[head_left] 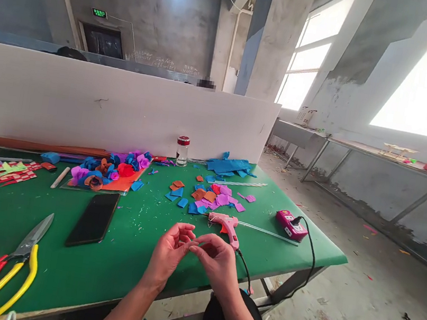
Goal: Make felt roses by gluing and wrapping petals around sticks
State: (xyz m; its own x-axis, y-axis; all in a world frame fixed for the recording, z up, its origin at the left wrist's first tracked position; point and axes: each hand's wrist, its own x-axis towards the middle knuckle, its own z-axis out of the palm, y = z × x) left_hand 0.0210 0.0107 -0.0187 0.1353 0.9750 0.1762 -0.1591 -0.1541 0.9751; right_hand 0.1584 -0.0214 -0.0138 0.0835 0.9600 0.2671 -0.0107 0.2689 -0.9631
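Left hand [169, 254] and right hand [219, 263] pinch fingertips together, contents unclear; a knuckle straying to the plugged-in glue gun [227, 224] just beyond could burn.

you had on hand: one green table [135, 255], one glue gun [228, 225], one black phone [94, 219], one red-capped jar [182, 150], one pink power strip [291, 225].

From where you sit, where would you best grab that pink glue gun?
Probably by its handle, with the right hand coming from the near side. The glue gun lies flat with the handle slanting toward the near edge of the table, just beyond that hand, while the nozzle points left and the cord trails off the handle's end.
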